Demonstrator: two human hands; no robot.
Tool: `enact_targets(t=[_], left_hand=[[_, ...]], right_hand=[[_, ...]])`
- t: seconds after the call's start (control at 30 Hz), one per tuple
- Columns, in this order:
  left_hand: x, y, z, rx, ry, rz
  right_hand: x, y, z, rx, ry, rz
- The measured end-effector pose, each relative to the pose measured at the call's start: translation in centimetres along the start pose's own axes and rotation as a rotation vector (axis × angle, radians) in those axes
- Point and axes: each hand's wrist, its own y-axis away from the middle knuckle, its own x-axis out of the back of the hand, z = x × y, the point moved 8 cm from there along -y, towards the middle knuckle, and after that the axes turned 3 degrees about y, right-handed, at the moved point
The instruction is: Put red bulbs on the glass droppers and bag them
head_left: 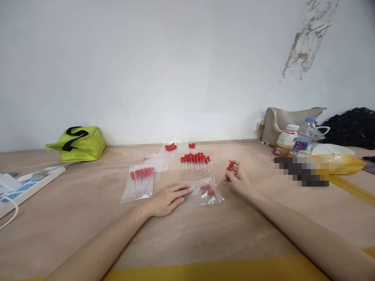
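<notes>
A clear zip bag lies flat on the table with a few red-bulbed droppers inside. My left hand rests on its left end, fingers stretched out. Between the thumb and fingers of my right hand is a dropper, its red bulb up and its thin clear tube slanting down to the bag's right edge. Beyond the bag, a row of loose droppers lies with bulbs pointing away. Left of my left hand is a filled bag of droppers, with flat clear bags behind it.
Loose red bulbs and clear tubes lie near the wall. A yellow-green bag and a power strip are at left. At right stand a drink bottle, a water bottle, a beige bag and a yellow packet.
</notes>
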Motion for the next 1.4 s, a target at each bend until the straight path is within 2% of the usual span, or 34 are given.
enact_targets(t=[0.1, 0.27, 0.43, 0.63, 0.7, 0.83, 1.0, 1.07, 1.13, 1.27, 1.4], left_hand=[[0.0, 0.1, 0.0, -0.003, -0.004, 0.007], [0.0, 0.1, 0.0, -0.004, -0.006, 0.01], [0.1, 0.0, 0.0, -0.005, -0.002, 0.01], [0.1, 0.0, 0.1, -0.014, 0.007, 0.023], [0.1, 0.0, 0.1, -0.013, 0.008, 0.019], [0.2, 0.0, 0.1, 0.001, 0.016, 0.024], [0.6, 0.1, 0.3, 0.018, 0.032, 0.053], [0.6, 0.1, 0.4, 0.007, 0.034, 0.054], [0.6, 0.1, 0.5, -0.003, 0.033, 0.055], [0.6, 0.1, 0.5, -0.015, 0.032, 0.065], [0.6, 0.0, 0.5, -0.014, 0.033, 0.067]], right_hand=[[-0.4, 0.1, -0.2, 0.019, -0.019, -0.004], [0.0, 0.2, -0.9, 0.054, -0.03, 0.063], [-1.3, 0.8, -0.3, -0.012, -0.059, -0.002], [-0.4, 1.0, 1.3, -0.143, -0.104, 0.149], [-0.3, 1.0, 1.8, -0.215, -0.088, 0.129], [-0.8, 1.4, 1.7, -0.289, 0.008, -0.01], [-2.1, 1.9, 0.8, -0.163, 0.302, -0.24], [-2.7, 2.0, 0.8, -0.12, 0.351, -0.3], [-3.0, 2.0, 0.9, -0.086, 0.367, -0.302], [-2.9, 1.8, 0.6, -0.038, 0.389, -0.217], [-3.4, 2.1, -0.7, 0.039, 0.473, -0.315]])
